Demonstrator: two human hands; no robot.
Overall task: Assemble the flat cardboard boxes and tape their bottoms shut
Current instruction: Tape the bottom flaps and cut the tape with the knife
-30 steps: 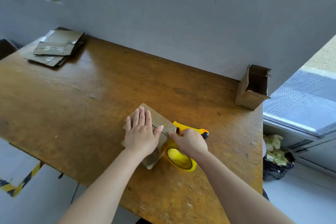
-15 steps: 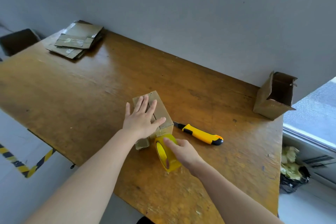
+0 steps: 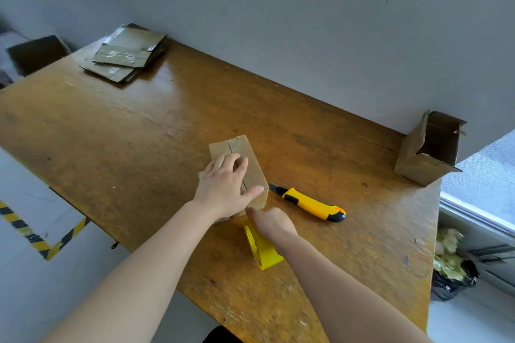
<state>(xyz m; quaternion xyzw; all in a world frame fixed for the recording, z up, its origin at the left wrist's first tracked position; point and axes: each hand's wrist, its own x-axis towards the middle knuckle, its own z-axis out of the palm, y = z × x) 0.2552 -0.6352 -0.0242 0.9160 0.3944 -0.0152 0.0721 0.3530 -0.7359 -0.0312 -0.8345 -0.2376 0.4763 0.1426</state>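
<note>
The left hand lies flat with fingers spread on the small cardboard box, gripping nothing. The right hand curls around the yellow tape roll just beside the box's near end. A yellow cutter lies close by on the wooden table; flat boxes are stacked far left.

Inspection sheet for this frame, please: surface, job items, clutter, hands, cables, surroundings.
Surface: wooden table, worn, scuffed.
Job's things: box under left hand; tape roll on edge; knife right of box; flat boxes stacked far left; open box by wall.
Clutter: nothing seen.
Grippers: left hand pressing on box; right hand on tape roll.
Cables: nothing seen.
Surroundings: grey wall; striped floor tape; rubbish bag.
</note>
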